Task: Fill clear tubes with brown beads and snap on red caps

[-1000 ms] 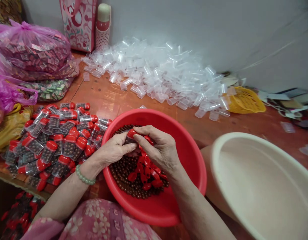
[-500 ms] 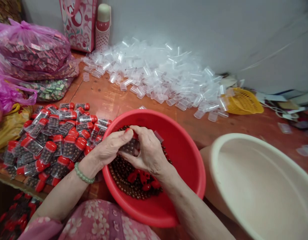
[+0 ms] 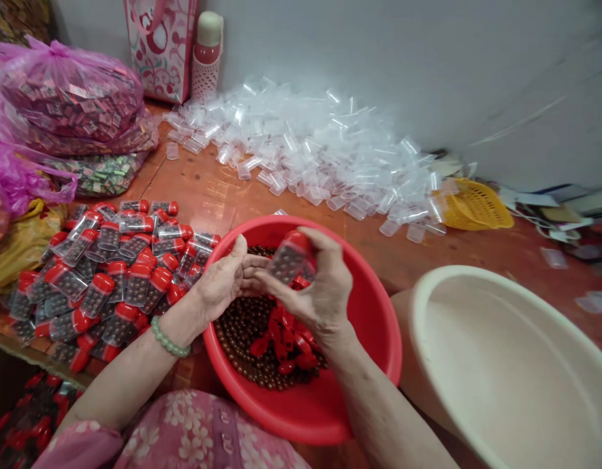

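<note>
My right hand [image 3: 320, 290] is shut on a clear plastic tube [image 3: 291, 258] with a red cap, filled with brown beads. My left hand [image 3: 225, 280] is open beside it, palm up, its fingertips close to the tube and holding nothing. Both hands are over a red plastic basin [image 3: 379, 339]. Loose brown beads [image 3: 242, 332] and several red caps [image 3: 284, 342] lie in the basin. A jade bead bracelet [image 3: 170, 340] circles my left wrist.
To the left lies a heap of capped, bead-filled tubes [image 3: 110, 280]. Uncapped clear tubes [image 3: 301, 150] spread across the wooden table [image 3: 223, 189] behind. A cream basin [image 3: 511, 371] sits at the right, with a yellow basket [image 3: 477, 208] beyond. Pink bags of packets [image 3: 66, 91] fill the far left.
My hands have parted. The capped tube has risen in my right hand, and my left hand has opened and drawn back to the left of it.
</note>
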Tool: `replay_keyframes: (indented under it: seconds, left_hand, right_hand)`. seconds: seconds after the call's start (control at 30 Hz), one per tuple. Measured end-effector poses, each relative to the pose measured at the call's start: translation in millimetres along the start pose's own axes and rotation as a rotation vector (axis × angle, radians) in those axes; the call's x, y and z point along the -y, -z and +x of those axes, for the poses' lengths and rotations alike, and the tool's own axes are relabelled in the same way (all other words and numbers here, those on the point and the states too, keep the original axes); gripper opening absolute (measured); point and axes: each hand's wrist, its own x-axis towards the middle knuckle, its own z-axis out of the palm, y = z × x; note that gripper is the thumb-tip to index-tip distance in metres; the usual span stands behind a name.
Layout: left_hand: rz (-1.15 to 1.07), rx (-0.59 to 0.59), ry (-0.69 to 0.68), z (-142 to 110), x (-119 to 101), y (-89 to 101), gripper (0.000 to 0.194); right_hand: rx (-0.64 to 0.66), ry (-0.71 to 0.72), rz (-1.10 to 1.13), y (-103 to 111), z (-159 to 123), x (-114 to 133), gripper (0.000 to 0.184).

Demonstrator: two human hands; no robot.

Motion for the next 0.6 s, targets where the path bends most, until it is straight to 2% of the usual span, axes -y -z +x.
replay_keyframes:
  seconds: [0.07,0.17,0.3,0.43,0.6]
  left_hand:
    - [0.01,-0.043,-0.041,-2,0,-1.3,0.063]
    - [0.016,-0.054,-0.102,-4,-1,-3.7,0.062]
    - [0.011,-0.038,-0.123,-3,-1,-4.0,0.061]
    - [-0.034,-0.003,-0.087,1,-2,-3.5,0.059]
    - [-0.053,-0.083,-0.043,1,-4,-8.8,0.049]
  right_hand:
    - [-0.056,0.055,-0.028,-2,-1,-5,0.073]
    - [0.0,0.196,-0.005,-7,-2,-7,0.074]
    - [-0.013,0.123,0.019,-13,-1,-3,0.074]
    - [0.072,0.179,0.084,-15,0,4,0.066]
    - [0.105,0.205,0.136,-17,-1,12,0.063]
